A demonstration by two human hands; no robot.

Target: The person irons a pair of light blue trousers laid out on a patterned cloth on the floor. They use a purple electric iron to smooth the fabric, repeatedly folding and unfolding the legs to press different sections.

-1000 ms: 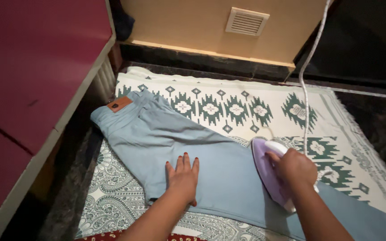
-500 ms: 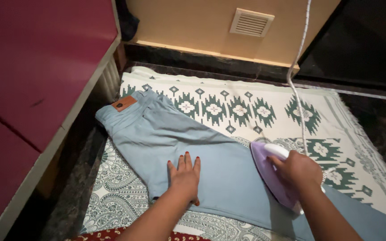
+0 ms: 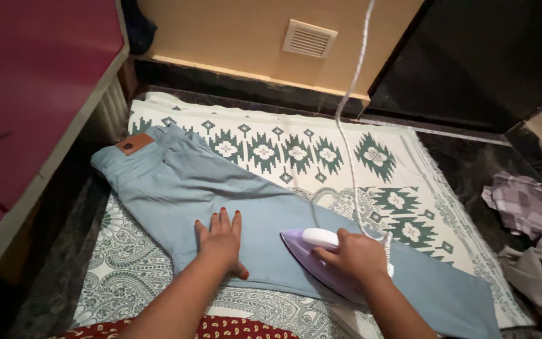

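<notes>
Nearest the camera, the left hand lies flat on the pale blue trousers, palm down, fingers spread a little and pointing away toward the wall. Just to its right, the right hand is wrapped around the white handle of a lilac iron, fingers curled over the top; the thumb side cannot be made out. The iron rests sole-down on the trouser leg, its long axis running left to right with the pointed nose aimed left, toward the left hand and close to it but not touching. The iron's rear end is hidden under the right hand and wrist.

The trousers lie flat with their long axis on a diagonal: the waistband, with 1 brown patch, sits far left beyond the left hand, and the leg runs down to the right, past the right hand. Only 1 leg can be told apart, so whether a second lies folded beneath is unclear.

Under them are a paisley-print cloth near the forearms and a cream blanket with green motifs farther off, on a dark floor. A white cord rises from behind the right hand and leaves the top edge. Beyond it stands a tan wall with a vent. To the far right lies a heap of crumpled clothes, partly cut off.
</notes>
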